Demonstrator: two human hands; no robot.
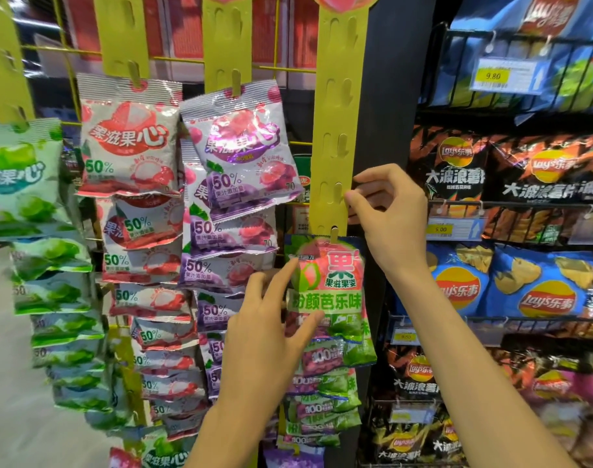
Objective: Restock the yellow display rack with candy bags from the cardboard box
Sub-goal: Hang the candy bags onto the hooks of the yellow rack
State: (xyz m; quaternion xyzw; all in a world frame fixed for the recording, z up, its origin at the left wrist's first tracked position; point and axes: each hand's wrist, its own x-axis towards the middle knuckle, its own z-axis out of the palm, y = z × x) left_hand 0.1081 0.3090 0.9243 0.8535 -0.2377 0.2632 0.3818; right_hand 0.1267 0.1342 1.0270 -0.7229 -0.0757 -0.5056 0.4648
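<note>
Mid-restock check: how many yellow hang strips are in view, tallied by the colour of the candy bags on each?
Strip of green bags: 1
Strip of red-and-white bags: 1
Strip of purple bags: 1
Strip of pink-and-green bags: 1
Total: 4 strips

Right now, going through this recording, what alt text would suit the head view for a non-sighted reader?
A person's right hand pinches the edge of a yellow strip beside an empty hook, while the left hand touches the green-and-pink candy bag hanging just below. More candy bags fill strips to the left; shelves of chip bags stand on the right.
</note>
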